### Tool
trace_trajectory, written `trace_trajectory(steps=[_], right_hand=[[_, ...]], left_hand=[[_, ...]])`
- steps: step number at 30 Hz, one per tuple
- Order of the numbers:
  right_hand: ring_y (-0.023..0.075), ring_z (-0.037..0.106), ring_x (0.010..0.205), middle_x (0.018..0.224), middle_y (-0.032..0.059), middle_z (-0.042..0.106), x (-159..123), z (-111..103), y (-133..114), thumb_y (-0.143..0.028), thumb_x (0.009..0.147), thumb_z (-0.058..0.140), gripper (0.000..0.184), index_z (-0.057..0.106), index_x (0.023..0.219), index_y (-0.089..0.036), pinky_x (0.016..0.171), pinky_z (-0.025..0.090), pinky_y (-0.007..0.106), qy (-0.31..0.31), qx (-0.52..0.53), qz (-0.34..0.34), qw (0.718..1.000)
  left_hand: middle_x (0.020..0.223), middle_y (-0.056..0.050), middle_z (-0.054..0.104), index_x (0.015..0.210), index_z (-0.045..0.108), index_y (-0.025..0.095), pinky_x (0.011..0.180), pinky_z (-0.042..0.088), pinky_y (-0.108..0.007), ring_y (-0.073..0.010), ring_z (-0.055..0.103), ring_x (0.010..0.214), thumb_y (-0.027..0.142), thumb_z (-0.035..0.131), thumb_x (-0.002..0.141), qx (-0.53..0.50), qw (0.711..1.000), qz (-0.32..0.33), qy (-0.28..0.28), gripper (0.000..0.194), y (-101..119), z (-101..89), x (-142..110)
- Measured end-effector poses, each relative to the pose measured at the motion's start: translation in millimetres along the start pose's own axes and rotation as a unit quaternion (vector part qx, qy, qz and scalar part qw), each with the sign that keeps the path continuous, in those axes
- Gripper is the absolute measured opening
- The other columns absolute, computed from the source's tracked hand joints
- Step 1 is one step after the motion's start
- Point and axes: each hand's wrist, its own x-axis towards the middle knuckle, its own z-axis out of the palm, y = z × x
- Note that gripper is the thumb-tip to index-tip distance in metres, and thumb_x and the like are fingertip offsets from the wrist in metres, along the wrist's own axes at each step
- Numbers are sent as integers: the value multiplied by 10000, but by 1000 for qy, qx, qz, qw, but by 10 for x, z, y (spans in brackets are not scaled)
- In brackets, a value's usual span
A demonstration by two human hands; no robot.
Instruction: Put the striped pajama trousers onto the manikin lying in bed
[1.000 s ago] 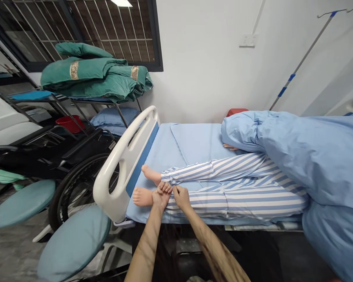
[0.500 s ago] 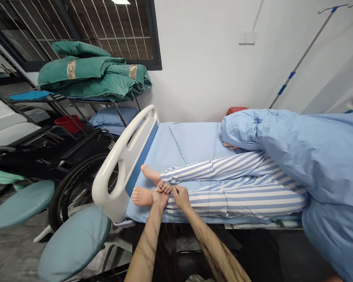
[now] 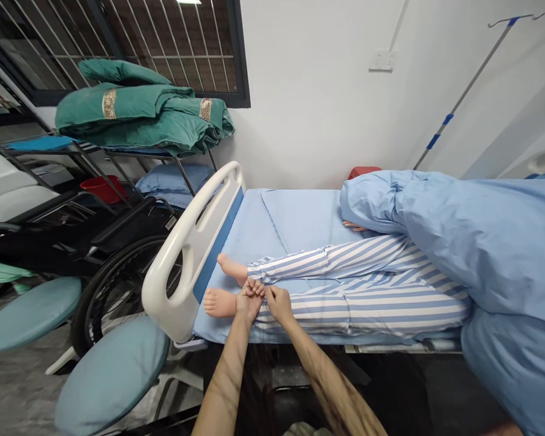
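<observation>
Left hand (image 3: 249, 303) curled and right hand (image 3: 278, 304) pinched, both seemingly gripping a striped pyjama cuff (image 3: 260, 301), barely shifted from a second ago, just beside a bare foot (image 3: 219, 303), near the footboard of a hospital bed (image 3: 186, 272), red basin (image 3: 100, 188) under a metal rack (image 3: 118, 152)

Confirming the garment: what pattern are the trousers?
The trousers are blue-and-white striped; the head view shows it best.

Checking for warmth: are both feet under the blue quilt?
No, both bare feet lie uncovered on the blue sheet, clear of the quilt.
</observation>
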Motion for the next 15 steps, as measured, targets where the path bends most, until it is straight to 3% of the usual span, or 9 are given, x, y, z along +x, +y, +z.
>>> trace_trajectory(steps=[8, 15], right_hand=[[142, 505, 524, 502, 1, 547, -5, -25, -51, -261, 935, 472, 399, 470, 539, -213, 571, 283, 264, 11, -13, 2, 1000], [150, 537, 533, 512, 9, 581, -8, -13, -98, -251, 923, 486, 404, 521, 522, -211, 563, 293, 258, 28, -31, 19, 999]], left_hand=[[652, 33, 265, 691, 285, 204, 587, 332, -255, -109, 358, 572, -5, 518, 501, -17, 1000, -12, -8, 366, -7, 101, -32], [658, 35, 285, 687, 258, 203, 575, 340, -228, -100, 356, 559, -17, 480, 509, -27, 999, -36, 16, 360, 16, 156, -55]])
